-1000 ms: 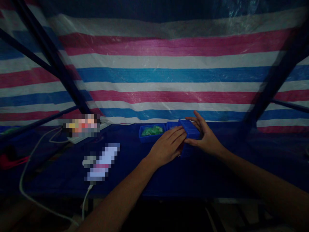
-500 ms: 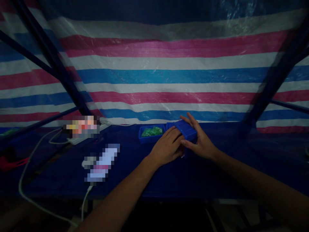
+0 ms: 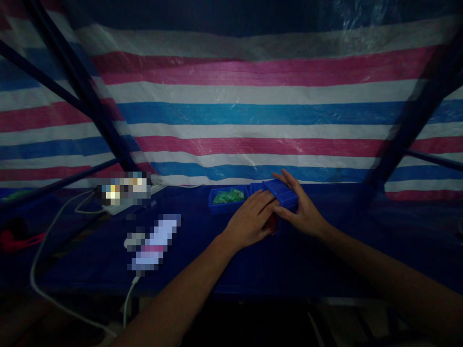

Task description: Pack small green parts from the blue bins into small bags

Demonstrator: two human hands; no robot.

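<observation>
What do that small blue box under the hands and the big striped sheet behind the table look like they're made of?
The blue box, gripped by the right hand with the left hand against it, looks like moulded plastic: even colour, crisp edges, dull sheen. The striped sheet looks like woven plastic tarpaulin: glossy creases and a fine weave across its pink, white and blue bands. The dim light leaves both uncertain.

Both my forearms are bare right down to the bottom edge of the view, no sleeve showing on either; my left hand (image 3: 249, 222) and my right hand (image 3: 303, 212) are bare too, gloveless; the dim light hides finer detail.
</observation>
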